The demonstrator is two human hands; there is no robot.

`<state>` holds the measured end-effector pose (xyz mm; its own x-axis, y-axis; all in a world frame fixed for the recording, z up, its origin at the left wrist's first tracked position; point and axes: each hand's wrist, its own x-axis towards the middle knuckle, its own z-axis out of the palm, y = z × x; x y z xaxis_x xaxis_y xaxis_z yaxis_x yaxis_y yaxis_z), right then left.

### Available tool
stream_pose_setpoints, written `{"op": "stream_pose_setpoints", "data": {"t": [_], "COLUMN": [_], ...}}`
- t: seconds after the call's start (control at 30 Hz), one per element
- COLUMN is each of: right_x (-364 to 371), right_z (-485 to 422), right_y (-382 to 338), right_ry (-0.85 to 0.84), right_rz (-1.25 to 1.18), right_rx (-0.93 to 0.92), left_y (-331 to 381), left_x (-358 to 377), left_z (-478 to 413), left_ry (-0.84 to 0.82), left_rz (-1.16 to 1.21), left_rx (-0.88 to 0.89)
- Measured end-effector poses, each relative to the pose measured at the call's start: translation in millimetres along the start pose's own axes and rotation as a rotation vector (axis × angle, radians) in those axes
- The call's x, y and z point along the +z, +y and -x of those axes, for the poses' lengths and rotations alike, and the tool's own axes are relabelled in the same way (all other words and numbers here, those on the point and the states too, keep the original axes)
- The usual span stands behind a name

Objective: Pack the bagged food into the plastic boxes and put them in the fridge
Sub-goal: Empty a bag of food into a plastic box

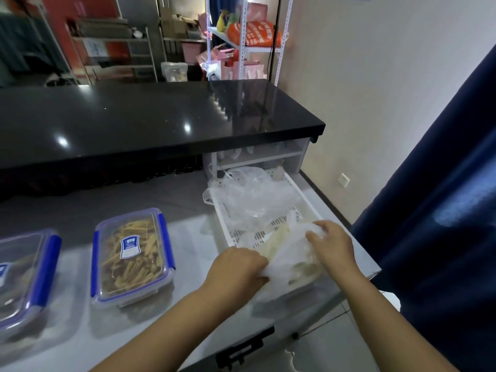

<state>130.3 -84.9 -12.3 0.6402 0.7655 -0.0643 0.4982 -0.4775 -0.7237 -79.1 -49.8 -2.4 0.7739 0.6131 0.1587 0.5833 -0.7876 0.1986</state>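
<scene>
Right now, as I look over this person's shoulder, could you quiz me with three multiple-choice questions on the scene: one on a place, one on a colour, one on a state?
1. Where is the bag of food that both hands hold?
A) at the white perforated basket
B) on the floor
C) on a chair

2. What colour are the clips on the plastic box filled with food strips?
A) red
B) blue
C) green

3. How is that box's lid?
A) taken off
B) on the box
C) standing on edge

Answers:
1 A: the left hand and right hand hold the bag at the basket's near end.
2 B: blue clips show along the box's sides.
3 B: the clear, labelled lid covers the food.
</scene>
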Motion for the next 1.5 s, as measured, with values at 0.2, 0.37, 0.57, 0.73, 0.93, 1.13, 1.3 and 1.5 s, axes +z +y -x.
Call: {"op": "stream_pose_setpoints", "data": {"t": [0.2, 0.37, 0.57, 0.73, 0.93, 1.13, 1.3, 1.5], "right_x": [-19, -28, -4, 43, 124, 208, 292, 371], "right_z": [5, 24, 62, 106, 184, 273, 343, 392], "right_y": [-50, -101, -157, -199, -269, -315, -320, -331], "right_ry": [0.133, 0.166, -0.103, -0.336, -0.571, -0.717, -0.752, -0.826], "right_rz": [-0.343, -0.419, -0.368, -0.339, -0.442, -0.639, -0.493, -0.308], "right_rx": [-0.202, -0.47, -0.715, -0.83, -0.854, -0.706, -0.765, -0.774], "left_y": [-19, -19, -38, -72, -133, -189, -225, -278], "left_x": [-23, -60, -91, -109, -150, -185, -205, -215], "left_z": [-16, -9, 21, 82, 196, 318, 403, 471], "left_ry": [0.367, 0.587, 0.8, 0.699, 0.7, 0.873, 0.881, 0.925], "left_rz": [0.155, 0.234, 0.151, 0.217, 0.135, 0.074, -0.037, 0.068], "left_rx": [-0.06, -0.081, -0.013, -0.181, -0.39, -0.532, -0.619, -0.796]}}
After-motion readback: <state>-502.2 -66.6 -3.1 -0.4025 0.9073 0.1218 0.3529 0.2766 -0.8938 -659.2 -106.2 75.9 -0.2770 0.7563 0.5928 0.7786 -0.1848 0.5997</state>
